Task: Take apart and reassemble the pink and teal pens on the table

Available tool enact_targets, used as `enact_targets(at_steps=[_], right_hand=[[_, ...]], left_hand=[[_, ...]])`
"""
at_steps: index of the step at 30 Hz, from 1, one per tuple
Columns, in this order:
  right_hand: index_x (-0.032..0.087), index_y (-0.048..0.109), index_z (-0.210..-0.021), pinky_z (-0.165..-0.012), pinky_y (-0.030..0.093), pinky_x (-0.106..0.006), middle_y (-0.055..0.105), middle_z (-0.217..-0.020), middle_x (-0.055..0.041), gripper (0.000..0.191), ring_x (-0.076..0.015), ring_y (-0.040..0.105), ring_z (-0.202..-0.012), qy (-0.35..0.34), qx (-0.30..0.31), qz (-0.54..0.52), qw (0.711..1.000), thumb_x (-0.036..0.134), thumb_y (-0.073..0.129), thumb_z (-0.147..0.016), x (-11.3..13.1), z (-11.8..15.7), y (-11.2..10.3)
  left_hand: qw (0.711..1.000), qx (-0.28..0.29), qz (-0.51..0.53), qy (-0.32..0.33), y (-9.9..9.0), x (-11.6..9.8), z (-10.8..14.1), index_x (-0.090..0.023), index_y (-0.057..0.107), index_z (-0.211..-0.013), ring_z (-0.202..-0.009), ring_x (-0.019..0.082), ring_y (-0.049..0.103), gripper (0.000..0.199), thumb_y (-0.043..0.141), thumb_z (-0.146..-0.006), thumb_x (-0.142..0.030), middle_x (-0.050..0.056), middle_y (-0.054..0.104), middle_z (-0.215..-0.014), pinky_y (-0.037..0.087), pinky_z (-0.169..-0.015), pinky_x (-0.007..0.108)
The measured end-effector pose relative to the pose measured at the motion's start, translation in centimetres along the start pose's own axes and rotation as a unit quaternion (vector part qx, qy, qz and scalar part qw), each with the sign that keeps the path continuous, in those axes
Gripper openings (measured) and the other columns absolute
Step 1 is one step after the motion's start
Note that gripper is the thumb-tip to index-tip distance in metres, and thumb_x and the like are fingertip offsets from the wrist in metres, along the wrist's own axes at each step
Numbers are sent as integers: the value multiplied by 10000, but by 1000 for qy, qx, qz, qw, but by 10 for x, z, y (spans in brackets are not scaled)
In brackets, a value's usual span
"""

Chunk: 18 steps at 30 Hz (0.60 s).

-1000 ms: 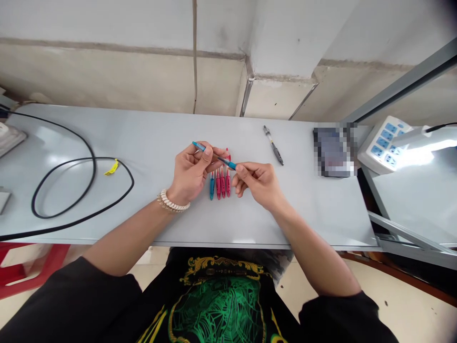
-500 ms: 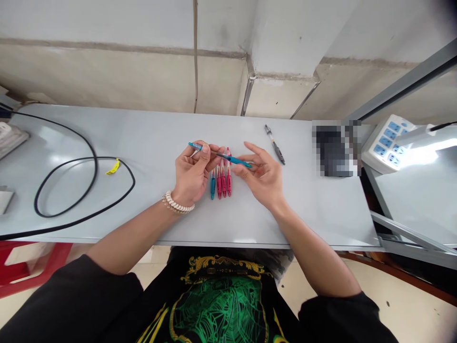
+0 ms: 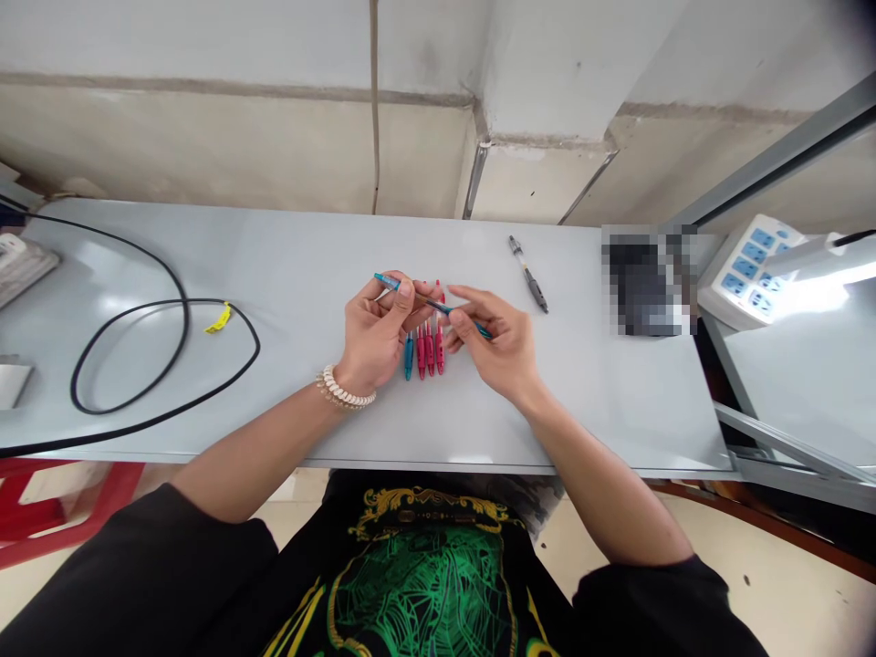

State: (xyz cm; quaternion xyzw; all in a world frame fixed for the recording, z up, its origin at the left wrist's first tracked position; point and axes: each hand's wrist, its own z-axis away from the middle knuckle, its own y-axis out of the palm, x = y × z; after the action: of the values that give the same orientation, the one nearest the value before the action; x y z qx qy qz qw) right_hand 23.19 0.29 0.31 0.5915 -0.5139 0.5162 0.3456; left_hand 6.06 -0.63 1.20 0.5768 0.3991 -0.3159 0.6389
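Observation:
A blue pen point(image 3: 434, 304) is held slantwise above the table. Its upper left part is pinched between thumb and fingers of my left hand point(image 3: 376, 333), which wears a coiled bracelet point(image 3: 338, 391). Around the pen's lower right end, the thumb and fingers of my right hand point(image 3: 499, 342) are closed. Below the hands, another blue pen point(image 3: 409, 356) lies upright in a row beside several pink pens point(image 3: 431, 354); their upper ends are partly hidden by my fingers. Farther back to the right lies a grey and clear pen point(image 3: 529, 276).
A black cable point(image 3: 130, 400) with a yellow tag point(image 3: 219, 318) loops over the left of the table point(image 3: 301, 246). At the right are a blurred dark object point(image 3: 636, 283), a white power strip point(image 3: 753, 269) and a metal frame point(image 3: 787, 438). A red stool point(image 3: 47, 511) is below left.
My right hand's fingers have closed from a spread pose onto the blue pen's lower end. My left hand and the pen have shifted slightly right.

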Motion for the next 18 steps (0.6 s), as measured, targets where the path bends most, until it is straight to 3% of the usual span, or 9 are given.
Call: enact_targets(at_steps=[2,5,9,11,13,15,18], right_hand=[[276,777,-1204,-678,596,-341,720,-893,-38,278,-154,655,-721,-47,1,71,996,393,579,-1049,-1,1,-2],[275,812,-1085,-695,540,-342,690,-855,-43,283,-167,614,-746,-108,-27,151,982,354,541,-1063,3,0,-8],[259,806,-1077,-624,465,-320,663,-791,-25,252,-153,568,-686,-49,-47,104,992,382,588,-1052,10,-2,-13],[254,806,-1066,-606,441,-312,668,-791,-22,249,-145,561,-676,-39,-37,83,995,391,599,-1049,12,-1,-12],[255,806,-1068,-603,429,-308,674,-789,-20,257,-143,556,-678,-45,-26,87,995,405,598,-1050,11,0,-9],[254,805,-1081,-607,425,-308,675,-779,-17,268,-141,542,-675,-59,-22,97,993,416,593,-1052,10,1,-7],[244,800,-1094,-621,432,-304,677,-777,-11,247,-132,533,-672,-78,-19,99,992,369,590,-1057,8,2,-5]], left_hand=[[1000,-16,-8,-6,-3,0,-2,-193,663,-891,-969,175,788,322,880,-845,-426,29,771,-941,654,-872,269],[997,-72,10,-12,-9,-4,-10,-195,674,-903,-976,149,780,263,863,-875,-375,19,759,-959,637,-887,240],[984,-105,99,-105,-9,-16,-17,-185,665,-980,-811,75,736,34,672,-1013,-178,-11,711,-853,617,-862,186],[970,-103,150,-161,-5,-25,-17,-166,637,-951,-663,52,667,179,510,-1073,-132,-22,635,-745,607,-806,165],[957,-101,199,-184,-2,-34,-15,-164,608,-925,-539,50,565,267,419,-1113,-194,-36,538,-661,566,-657,152],[949,-100,237,-182,0,-41,-14,-169,586,-913,-483,62,485,350,354,-1137,-303,-41,472,-626,495,-533,170],[943,-108,268,-167,0,-47,-13,-181,558,-874,-479,77,451,428,310,-1143,-403,-31,457,-625,448,-483,193]])
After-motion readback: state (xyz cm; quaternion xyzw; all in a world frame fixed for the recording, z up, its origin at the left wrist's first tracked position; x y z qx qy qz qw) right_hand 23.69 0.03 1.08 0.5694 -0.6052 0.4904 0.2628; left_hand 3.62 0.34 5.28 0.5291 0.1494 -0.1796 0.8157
